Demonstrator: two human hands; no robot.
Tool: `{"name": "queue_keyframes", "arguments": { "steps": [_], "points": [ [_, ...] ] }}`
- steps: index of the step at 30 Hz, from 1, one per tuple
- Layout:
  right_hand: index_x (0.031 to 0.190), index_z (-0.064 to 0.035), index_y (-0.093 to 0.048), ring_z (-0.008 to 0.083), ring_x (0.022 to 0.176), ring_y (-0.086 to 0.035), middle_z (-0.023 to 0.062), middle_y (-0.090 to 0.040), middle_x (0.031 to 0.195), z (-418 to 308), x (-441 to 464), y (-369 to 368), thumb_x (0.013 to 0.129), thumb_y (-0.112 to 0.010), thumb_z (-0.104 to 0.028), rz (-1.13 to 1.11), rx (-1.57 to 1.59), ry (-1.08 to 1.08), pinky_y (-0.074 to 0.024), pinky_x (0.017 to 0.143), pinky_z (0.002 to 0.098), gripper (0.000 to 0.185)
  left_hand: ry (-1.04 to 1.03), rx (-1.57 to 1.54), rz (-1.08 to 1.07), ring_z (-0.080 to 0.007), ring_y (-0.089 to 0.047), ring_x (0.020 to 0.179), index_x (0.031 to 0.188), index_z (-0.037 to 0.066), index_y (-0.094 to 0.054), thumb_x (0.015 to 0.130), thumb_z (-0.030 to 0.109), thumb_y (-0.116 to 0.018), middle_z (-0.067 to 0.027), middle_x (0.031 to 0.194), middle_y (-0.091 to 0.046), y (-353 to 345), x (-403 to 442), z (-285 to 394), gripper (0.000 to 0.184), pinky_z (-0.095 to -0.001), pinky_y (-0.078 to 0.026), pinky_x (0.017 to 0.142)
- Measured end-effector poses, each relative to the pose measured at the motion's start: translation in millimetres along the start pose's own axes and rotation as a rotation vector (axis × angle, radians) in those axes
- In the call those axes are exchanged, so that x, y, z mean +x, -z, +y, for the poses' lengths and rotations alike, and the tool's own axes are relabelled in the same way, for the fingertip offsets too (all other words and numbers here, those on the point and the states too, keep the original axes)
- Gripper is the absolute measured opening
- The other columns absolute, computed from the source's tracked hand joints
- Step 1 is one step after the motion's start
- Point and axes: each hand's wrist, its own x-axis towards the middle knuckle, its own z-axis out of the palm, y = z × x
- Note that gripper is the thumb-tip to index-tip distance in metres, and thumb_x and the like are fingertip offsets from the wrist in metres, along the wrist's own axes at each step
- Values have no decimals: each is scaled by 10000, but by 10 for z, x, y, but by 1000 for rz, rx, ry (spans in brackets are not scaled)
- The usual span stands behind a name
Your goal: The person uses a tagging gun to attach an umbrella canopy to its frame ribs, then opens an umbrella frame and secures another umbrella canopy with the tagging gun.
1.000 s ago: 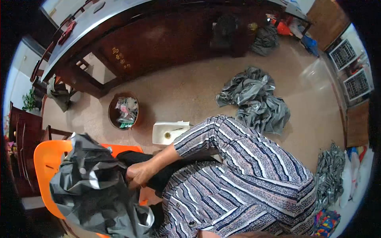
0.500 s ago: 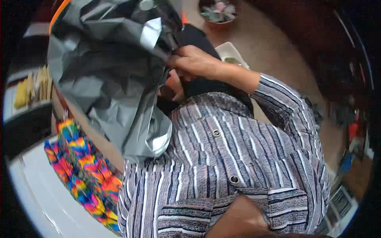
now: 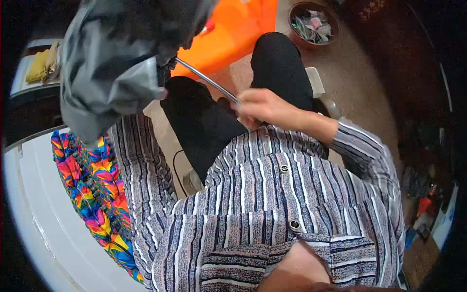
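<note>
A grey and black umbrella point(image 3: 109, 80) with a silvery, crumpled canopy hangs at the upper left, its fabric loosely bunched. From the canopy's dark gathered part a thin metal shaft point(image 3: 208, 81) slants down to the right. My right hand point(image 3: 266, 108) is closed around the lower end of this shaft, above my lap; the fingers are slightly blurred. My left forearm reaches up under the canopy. Only a small bit of my left hand point(image 3: 163, 93) shows at the fabric's edge, so its fingers are hidden.
Rainbow-coloured folded fabric bundles point(image 3: 90, 194) lie on a white surface point(image 3: 36, 219) at left. Beyond my knees stands an orange plastic object point(image 3: 233, 36). A brown tub point(image 3: 314, 27) of scraps and a white container point(image 3: 315, 82) are on the floor. Yellow cloths point(image 3: 43, 64) lie far left.
The canopy has moved up and left, away from my body. My right hand has shifted right and down from the canopy's edge. The metal shaft and more of the orange object now show.
</note>
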Motion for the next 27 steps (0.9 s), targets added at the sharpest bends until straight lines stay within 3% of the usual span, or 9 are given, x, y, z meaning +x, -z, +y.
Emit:
{"name": "queue_keyframes", "arguments": {
  "steps": [2,9,10,13,17,18,20,24,27],
  "points": [
    [925,-31,-545,69,469,-376,-25,-412,580,-294,260,-80,927,-421,-257,73,510,-231,-318,436,218,258,-29,-5,13,-115,-537,724,928,11,-581,885,134,-506,-39,795,-590,-25,39,106,150,-257,-455,713],
    [935,-47,-550,56,415,-318,-35,-371,548,-719,587,179,937,-388,-290,158,772,-74,-240,363,213,292,-372,-40,-187,-157,-590,756,970,-17,-607,898,152,-469,-74,833,-623,-93,-686,322,230,-278,-472,702],
    [935,-48,-551,53,405,-310,-37,-362,539,-705,618,184,938,-381,-295,114,903,-57,-226,348,214,300,-15,-57,-327,-172,-605,780,989,-4,-607,915,190,-459,-87,870,-635,-265,-964,300,255,-286,-475,706],
    [916,-36,-510,60,389,-278,-31,-318,513,-559,417,44,927,-400,-297,37,718,-196,-218,347,219,283,617,-930,-350,-200,-590,863,1108,-4,-526,912,241,-489,-119,990,-605,-664,-1348,171,315,-312,-490,727],
    [885,-25,-511,67,386,-282,-23,-324,504,-606,428,11,918,-421,-300,-1,539,-134,-225,351,223,292,587,-1183,-166,-152,-575,623,964,23,-545,928,247,-457,-58,747,-595,-871,-1156,248,243,-278,-471,576],
    [875,-22,-522,68,389,-292,-20,-337,506,-662,440,16,917,-426,-302,-2,489,-56,-230,354,225,298,588,-1177,-167,-152,-575,623,964,23,-545,928,247,-457,-58,747,-595,-891,-1029,308,243,-278,-471,576],
    [895,-21,-541,62,401,-303,-25,-355,513,-805,480,-23,920,-425,-291,51,417,56,-240,372,214,295,31,-855,-273,-143,-537,645,879,40,-492,924,312,-472,-77,750,-547,-881,-801,503,276,-267,-437,531],
    [936,-14,-584,51,424,-326,-30,-401,529,-619,654,-146,925,-431,-262,264,114,399,-264,407,195,292,-223,-650,-27,-138,-491,462,870,36,-518,924,227,-466,-38,642,-541,-903,-952,837,206,-267,-412,423],
    [937,-4,-593,55,421,-328,-22,-421,535,-123,794,-181,919,-448,-247,493,-149,614,-269,405,202,283,272,-585,78,-118,-412,385,788,57,-491,913,304,-465,-12,549,-462,-1051,-1079,-73,278,-243,-334,352]
  ]
}}
